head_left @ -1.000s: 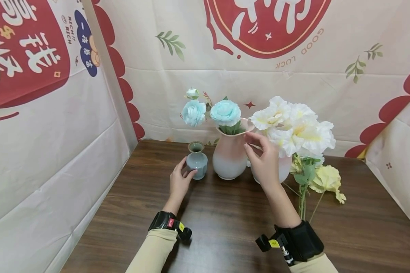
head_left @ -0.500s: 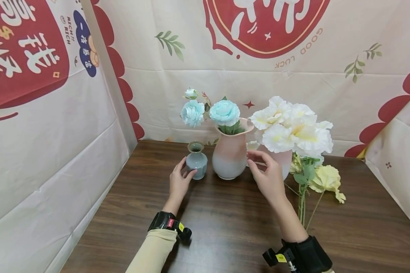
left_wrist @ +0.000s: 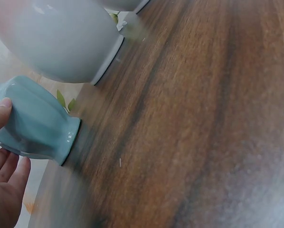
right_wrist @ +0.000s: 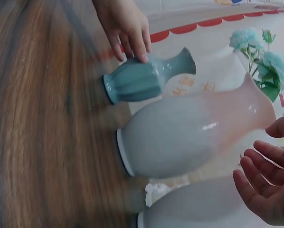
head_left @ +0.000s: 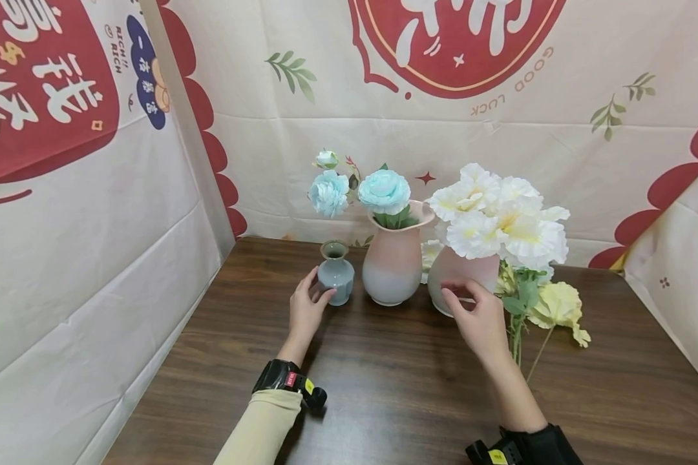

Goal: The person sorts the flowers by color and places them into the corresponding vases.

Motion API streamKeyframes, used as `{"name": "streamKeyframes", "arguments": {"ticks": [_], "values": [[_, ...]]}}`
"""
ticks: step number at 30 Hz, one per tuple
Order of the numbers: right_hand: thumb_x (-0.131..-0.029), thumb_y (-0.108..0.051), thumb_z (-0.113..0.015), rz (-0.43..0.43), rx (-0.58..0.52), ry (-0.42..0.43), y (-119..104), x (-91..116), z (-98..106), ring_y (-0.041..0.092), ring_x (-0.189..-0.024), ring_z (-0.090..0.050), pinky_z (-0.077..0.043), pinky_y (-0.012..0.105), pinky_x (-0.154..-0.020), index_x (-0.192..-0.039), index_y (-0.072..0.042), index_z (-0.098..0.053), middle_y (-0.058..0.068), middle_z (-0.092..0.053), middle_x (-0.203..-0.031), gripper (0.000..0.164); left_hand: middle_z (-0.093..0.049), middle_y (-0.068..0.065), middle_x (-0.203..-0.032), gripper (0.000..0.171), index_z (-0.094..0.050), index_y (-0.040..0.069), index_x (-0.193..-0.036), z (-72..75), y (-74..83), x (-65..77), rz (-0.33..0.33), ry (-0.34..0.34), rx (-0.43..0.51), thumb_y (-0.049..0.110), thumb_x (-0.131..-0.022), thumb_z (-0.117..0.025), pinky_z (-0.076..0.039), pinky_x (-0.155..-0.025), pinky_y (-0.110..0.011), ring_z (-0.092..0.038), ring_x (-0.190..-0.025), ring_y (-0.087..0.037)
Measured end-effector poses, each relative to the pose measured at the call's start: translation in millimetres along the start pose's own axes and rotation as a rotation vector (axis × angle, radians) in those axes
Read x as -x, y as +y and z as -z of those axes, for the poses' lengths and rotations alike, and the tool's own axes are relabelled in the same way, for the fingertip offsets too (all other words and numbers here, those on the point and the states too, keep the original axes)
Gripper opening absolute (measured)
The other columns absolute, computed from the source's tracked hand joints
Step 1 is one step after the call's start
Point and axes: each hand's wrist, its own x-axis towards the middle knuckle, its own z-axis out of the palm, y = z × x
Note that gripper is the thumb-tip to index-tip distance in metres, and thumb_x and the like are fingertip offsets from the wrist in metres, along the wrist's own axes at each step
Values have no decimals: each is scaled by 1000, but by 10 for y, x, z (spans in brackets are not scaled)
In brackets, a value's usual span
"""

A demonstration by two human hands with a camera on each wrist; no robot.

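Note:
My left hand (head_left: 306,313) holds the small blue-green vase (head_left: 335,279) at its body, which stands upright on the table. In the left wrist view the thumb lies against one side of this vase (left_wrist: 35,118) and the fingers curl round the other. A taller pink-and-white vase (head_left: 391,271) stands just right of it, with light blue flowers (head_left: 384,192) in its mouth. My right hand (head_left: 481,320) holds nothing; its fingers are loosely bent in front of a second pink-and-white vase (head_left: 456,271). The right wrist view shows the spread fingers (right_wrist: 256,183) beside the vases.
Large white flowers (head_left: 500,226) rise over the second pink-and-white vase. Right of it, a yellow flower (head_left: 555,303) and green stems (head_left: 518,336) lie on the brown wooden table (head_left: 384,387). Printed cloth (head_left: 279,148) hangs behind and at the sides.
My right hand has moved from beside the taller vase's rim down and to the right, in front of the second vase. The left hand and the small vase have stayed put.

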Motion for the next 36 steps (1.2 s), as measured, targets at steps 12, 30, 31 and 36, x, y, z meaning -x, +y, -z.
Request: {"name": "streamKeyframes", "arguments": {"ticks": [12, 30, 31, 36], "values": [[-96, -20, -65, -60, 150, 16, 283, 91, 176, -25, -78, -50, -44, -2, -67, -105, -5, -75, 15, -76, -101, 20, -51, -20, -146, 67, -46, 6, -148, 10, -18, -7, -2, 8, -7, 16, -89, -75, -50, -109, -44, -50, -137, -35], [-99, -20, -59, -328, 301, 5, 823, 180, 639, -16, -59, -52, -45, 10, -52, -114, 0, -70, 23, -75, -96, 27, -51, -19, -147, 65, -47, 9, -148, -3, 25, 7, 2, 5, -5, 16, -90, -74, -50, -110, -43, -49, -138, -35], [-99, -21, -59, -335, 319, 4, 835, 184, 653, -15, -61, -51, -45, 12, -53, -114, -1, -70, 22, -75, -97, 27, -51, -19, -147, 65, -47, 9, -148, -4, 25, 7, 2, 5, -6, 16, -90, -74, -50, -110, -43, -49, -138, -34], [-96, -21, -62, -365, 373, -29, 933, 215, 700, -5, -75, -55, -49, 28, -69, -118, -1, -68, 23, -73, -108, 30, -51, -18, -147, 65, -47, 10, -148, -8, 15, 1, 8, 9, -8, 16, -89, -75, -50, -110, -42, -49, -138, -33]]}}
